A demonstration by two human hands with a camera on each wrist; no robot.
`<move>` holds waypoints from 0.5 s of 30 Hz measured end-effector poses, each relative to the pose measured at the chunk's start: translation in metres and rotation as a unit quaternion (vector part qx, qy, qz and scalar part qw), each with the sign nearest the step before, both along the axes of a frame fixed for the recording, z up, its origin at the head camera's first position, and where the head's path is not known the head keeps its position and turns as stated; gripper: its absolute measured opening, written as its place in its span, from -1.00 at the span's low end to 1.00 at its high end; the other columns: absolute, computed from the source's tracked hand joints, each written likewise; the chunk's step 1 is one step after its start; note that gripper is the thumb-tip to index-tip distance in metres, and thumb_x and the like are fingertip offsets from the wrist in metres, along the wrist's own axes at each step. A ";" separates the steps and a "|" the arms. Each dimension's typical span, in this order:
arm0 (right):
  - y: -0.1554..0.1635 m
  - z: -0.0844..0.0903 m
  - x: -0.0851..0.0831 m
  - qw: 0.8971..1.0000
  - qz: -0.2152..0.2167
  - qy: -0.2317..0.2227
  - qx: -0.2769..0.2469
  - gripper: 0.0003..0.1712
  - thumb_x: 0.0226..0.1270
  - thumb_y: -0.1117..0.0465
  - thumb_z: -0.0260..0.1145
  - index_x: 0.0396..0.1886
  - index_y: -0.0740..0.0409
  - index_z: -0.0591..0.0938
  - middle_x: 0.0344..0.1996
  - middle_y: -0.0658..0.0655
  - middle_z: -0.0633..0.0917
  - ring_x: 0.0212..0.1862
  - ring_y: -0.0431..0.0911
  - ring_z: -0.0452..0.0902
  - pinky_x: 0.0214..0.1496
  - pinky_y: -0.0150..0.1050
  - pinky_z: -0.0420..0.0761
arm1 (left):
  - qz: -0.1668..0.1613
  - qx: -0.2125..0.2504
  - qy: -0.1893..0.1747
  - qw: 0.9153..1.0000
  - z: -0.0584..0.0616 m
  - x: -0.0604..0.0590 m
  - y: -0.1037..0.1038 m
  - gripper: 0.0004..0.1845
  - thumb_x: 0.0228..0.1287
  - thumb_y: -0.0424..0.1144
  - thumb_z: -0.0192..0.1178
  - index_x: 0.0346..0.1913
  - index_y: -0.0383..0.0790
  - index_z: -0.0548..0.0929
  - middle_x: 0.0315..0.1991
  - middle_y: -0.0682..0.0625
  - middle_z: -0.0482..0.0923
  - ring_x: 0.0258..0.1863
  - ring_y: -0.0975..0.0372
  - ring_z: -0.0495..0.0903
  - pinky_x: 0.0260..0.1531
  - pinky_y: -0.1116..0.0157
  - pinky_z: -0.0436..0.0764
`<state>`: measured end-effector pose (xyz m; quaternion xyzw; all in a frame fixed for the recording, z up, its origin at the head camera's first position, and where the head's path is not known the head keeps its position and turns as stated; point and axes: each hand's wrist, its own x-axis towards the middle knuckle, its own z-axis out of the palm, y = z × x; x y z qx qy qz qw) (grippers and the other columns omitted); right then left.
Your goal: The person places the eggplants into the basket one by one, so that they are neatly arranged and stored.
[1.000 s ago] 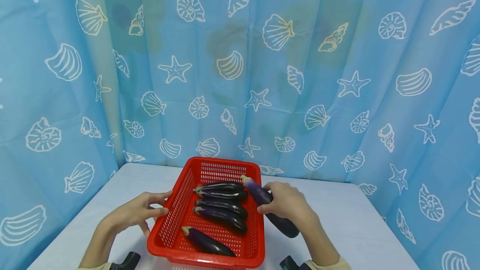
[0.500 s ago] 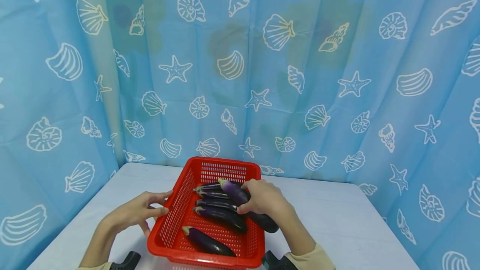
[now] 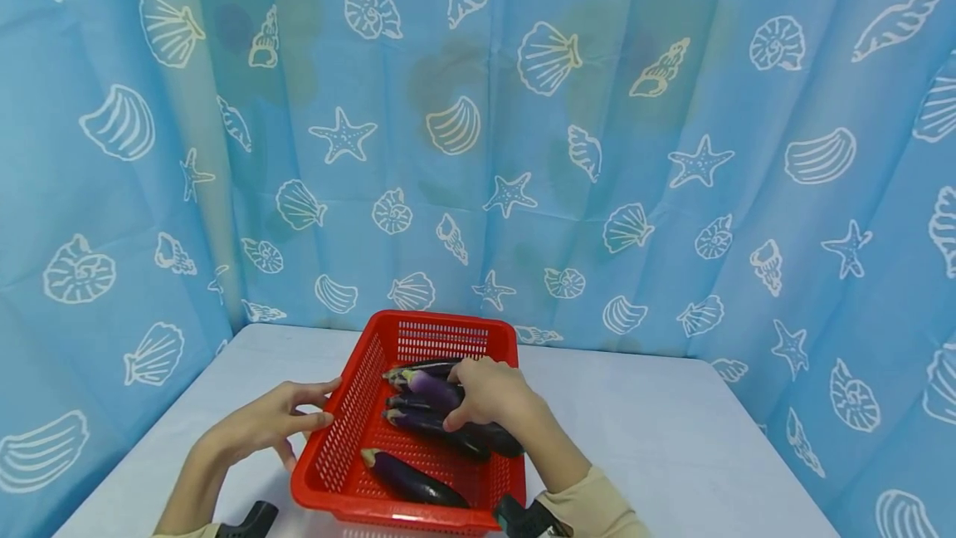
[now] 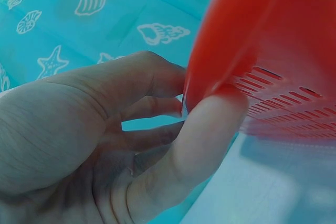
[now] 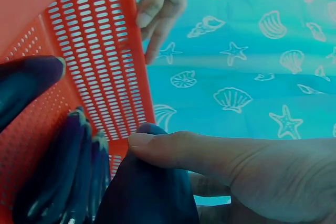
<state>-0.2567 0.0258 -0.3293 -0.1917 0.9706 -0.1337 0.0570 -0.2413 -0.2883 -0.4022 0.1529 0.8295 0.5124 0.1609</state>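
Note:
A red perforated plastic basket [image 3: 396, 511] sits on the table, with several dark purple eggplants inside. My left hand [image 3: 269, 419] holds its left rim, pinched between thumb and fingers in the left wrist view. Over the basket, my right hand [image 3: 489, 397] grips another eggplant [image 3: 433, 388] around its middle, pale stem end pointing left and dark end near the right rim. This one overlaps the row of eggplants [image 3: 426, 422] behind and below it. A single eggplant [image 3: 414, 480] lies apart, slanted near the basket's front. In the right wrist view, my thumb presses along the held eggplant [image 5: 149, 192].
A white cloth-covered table [image 3: 635, 438] extends on both sides of the basket. Behind and beside it hangs a blue curtain [image 3: 478, 148] with white seashell and starfish prints. Dark wrist devices [image 3: 254, 521] show on both forearms.
My right hand has carried its eggplant leftward from beyond the basket's right rim to over the eggplants inside, and lower. My left hand keeps its place on the rim.

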 end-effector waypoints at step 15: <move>-0.018 -0.008 -0.010 0.996 0.060 -0.015 0.061 -0.34 -0.07 -0.09 0.60 0.10 -0.10 0.66 -0.02 -0.01 0.69 -0.02 -0.09 0.53 0.07 0.00 0.62 | -0.002 0.001 -0.007 1.000 0.000 0.001 0.000 -0.22 0.35 -0.13 0.22 0.50 -0.37 0.13 0.17 -0.31 0.53 -0.11 0.10 0.71 -0.40 0.03 0.73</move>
